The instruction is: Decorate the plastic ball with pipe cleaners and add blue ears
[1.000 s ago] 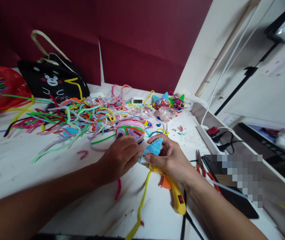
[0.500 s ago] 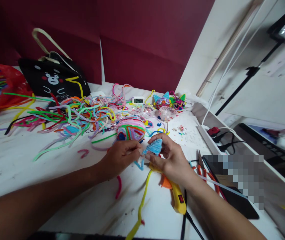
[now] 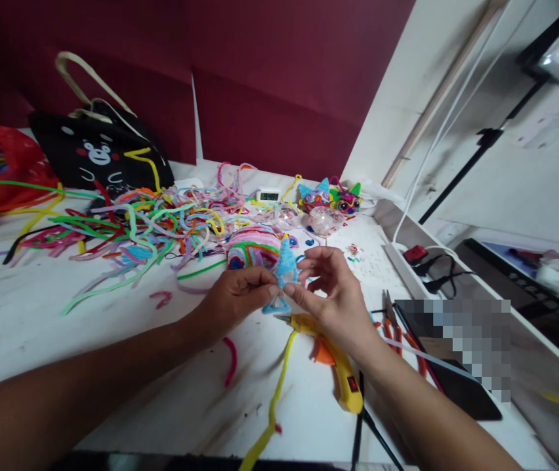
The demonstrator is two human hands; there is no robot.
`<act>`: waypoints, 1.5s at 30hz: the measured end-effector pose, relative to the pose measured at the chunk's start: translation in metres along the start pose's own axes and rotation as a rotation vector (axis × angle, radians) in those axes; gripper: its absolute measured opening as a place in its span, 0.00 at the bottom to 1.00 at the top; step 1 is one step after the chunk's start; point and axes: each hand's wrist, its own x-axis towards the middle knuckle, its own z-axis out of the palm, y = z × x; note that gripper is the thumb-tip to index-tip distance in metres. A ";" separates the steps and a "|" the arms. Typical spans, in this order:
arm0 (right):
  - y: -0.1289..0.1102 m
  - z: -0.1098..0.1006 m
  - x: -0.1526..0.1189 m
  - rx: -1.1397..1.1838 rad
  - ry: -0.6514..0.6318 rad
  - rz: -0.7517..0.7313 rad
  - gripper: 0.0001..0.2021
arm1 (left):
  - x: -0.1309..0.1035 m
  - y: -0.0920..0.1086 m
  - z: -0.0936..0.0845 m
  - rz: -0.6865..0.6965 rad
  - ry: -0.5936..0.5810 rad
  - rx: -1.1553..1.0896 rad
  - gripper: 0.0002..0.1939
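Between my two hands is a light blue pipe cleaner piece point(image 3: 286, 263), wound into a pointed triangle with a bent, open loop below. My left hand point(image 3: 247, 291) pinches it at the lower left with thumb and forefinger. The thumb of my right hand point(image 3: 331, 288) presses its lower right side, with the other fingers curled behind and apart from one another. Just beyond stands a striped ball covered in coloured pipe cleaners point(image 3: 254, 245), partly hidden by the blue piece. Under my right hand lies a yellow glue gun point(image 3: 345, 376) with an orange trigger.
Loose pipe cleaners point(image 3: 161, 222) pile up at the back left, before a black bag point(image 3: 97, 150). Two decorated animal heads point(image 3: 331, 196) and a small digital clock point(image 3: 268, 195) stand at the back. Pliers point(image 3: 391, 320) lie right, beside a black tablet-like slab point(image 3: 470, 392).
The blue piece has turned from lying slanted to standing point up, its loop now below. My right hand has shifted slightly left and opened its fingers more.
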 end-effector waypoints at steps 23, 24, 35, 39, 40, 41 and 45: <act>-0.002 0.007 -0.013 -0.533 -0.106 -0.509 0.06 | -0.007 0.002 0.002 0.262 0.106 0.442 0.06; -0.003 0.006 -0.013 -0.490 -0.112 -0.456 0.05 | -0.006 0.003 0.001 0.255 0.090 0.423 0.06; -0.002 0.004 -0.008 0.001 -0.225 0.074 0.07 | -0.003 0.001 -0.003 0.157 -0.051 0.166 0.08; -0.003 0.003 -0.006 0.040 -0.204 0.101 0.08 | -0.003 0.004 -0.003 0.128 -0.060 0.091 0.09; -0.004 0.003 -0.006 0.045 -0.196 0.101 0.08 | -0.002 0.004 -0.003 0.120 -0.043 0.069 0.10; -0.004 0.003 -0.006 0.053 -0.189 0.100 0.08 | -0.001 0.004 -0.003 0.110 -0.022 0.038 0.10; -0.008 0.002 -0.004 0.119 -0.182 0.107 0.09 | 0.004 0.000 -0.001 0.035 0.130 -0.153 0.13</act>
